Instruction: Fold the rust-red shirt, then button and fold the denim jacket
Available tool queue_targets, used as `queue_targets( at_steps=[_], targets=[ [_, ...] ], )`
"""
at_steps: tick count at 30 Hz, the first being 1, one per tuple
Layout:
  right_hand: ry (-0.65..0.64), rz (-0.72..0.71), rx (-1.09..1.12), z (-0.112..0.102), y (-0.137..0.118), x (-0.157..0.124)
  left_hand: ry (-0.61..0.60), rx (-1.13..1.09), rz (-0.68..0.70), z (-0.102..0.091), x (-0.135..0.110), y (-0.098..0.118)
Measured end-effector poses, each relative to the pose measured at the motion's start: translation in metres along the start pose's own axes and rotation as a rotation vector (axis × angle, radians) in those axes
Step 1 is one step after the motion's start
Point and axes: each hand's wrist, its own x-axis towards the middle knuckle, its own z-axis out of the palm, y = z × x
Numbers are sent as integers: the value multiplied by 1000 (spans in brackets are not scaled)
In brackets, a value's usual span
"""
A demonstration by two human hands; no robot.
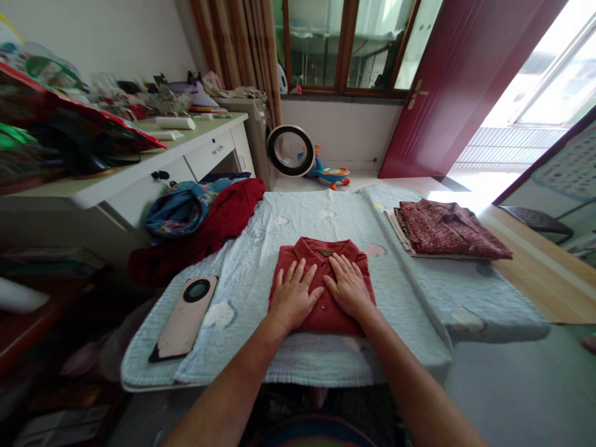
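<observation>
A folded red collared shirt [321, 316] lies on the pale blue cloth [246, 323] that covers the table, its collar pointing away from me. My left hand [294, 295] rests flat on the left half of its front, fingers spread. On the right half, my right hand [349, 285] also lies flat with fingers apart. Buttons and a dark neck label show between the two hands. Neither hand grips anything.
A phone [184, 323] lies at left. Behind it are a dark red garment [223, 217] and a blue patterned one [179, 211]. Folded patterned clothes [451, 226] are stacked at right. A cluttered white desk [172, 167] borders the left side.
</observation>
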Motion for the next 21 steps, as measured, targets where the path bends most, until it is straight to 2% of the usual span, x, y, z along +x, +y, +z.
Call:
queue_targets(
  at_steps=[4, 7, 12, 21],
  targets=[
    [25, 35, -13, -4, 0, -2, 3, 28, -60, 0, -6, -3],
    [97, 39, 7, -7, -7, -13, 17, 49, -100, -3, -14, -1],
    [138, 0, 10, 3, -22, -33, 71, 43, 0, -3, -27, 8],
    [155, 9, -39, 9, -15, -37, 75, 51, -33, 3, -30, 4]
  ],
)
